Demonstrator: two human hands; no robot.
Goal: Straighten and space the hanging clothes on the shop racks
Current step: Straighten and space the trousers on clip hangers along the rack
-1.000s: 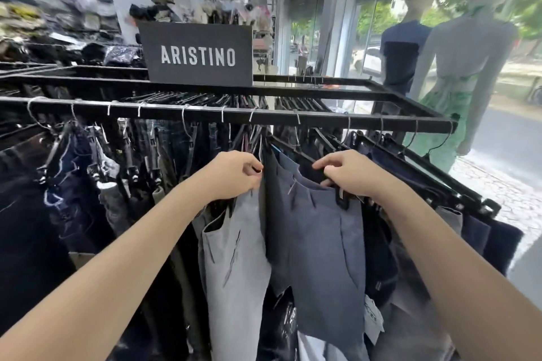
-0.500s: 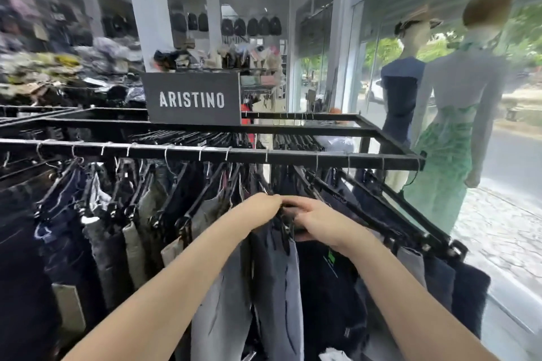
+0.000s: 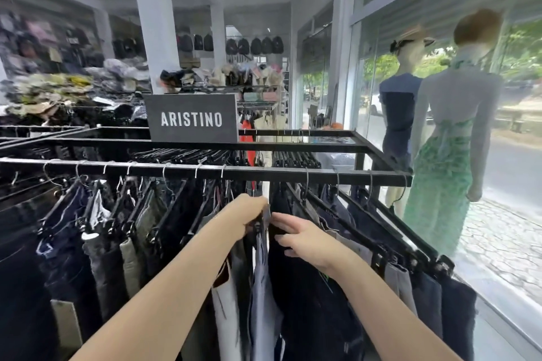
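A black metal rack (image 3: 293, 177) carries a row of trousers on black clip hangers. My left hand (image 3: 249, 214) grips the top of the hanger of the light grey trousers (image 3: 261, 296) at the rack's middle. Just right of it, my right hand (image 3: 305, 236) has its fingers stretched out against the dark trousers (image 3: 305, 316) on the neighbouring hanger. Dark, olive and grey trousers (image 3: 129, 255) hang packed to the left. More dark trousers (image 3: 425, 290) hang to the right, at a slant.
A dark sign reading ARISTINO (image 3: 192, 118) stands on the rack's top. Two dressed mannequins (image 3: 440, 155) face the shop window on the right. A white pillar (image 3: 154, 20) and shelves of folded clothes (image 3: 58, 88) lie behind the rack.
The grey trousers, spread flat a second ago, now hang edge-on. My hands have come together at the hanger tops, and my right hand's fingers have straightened. The view has tilted up.
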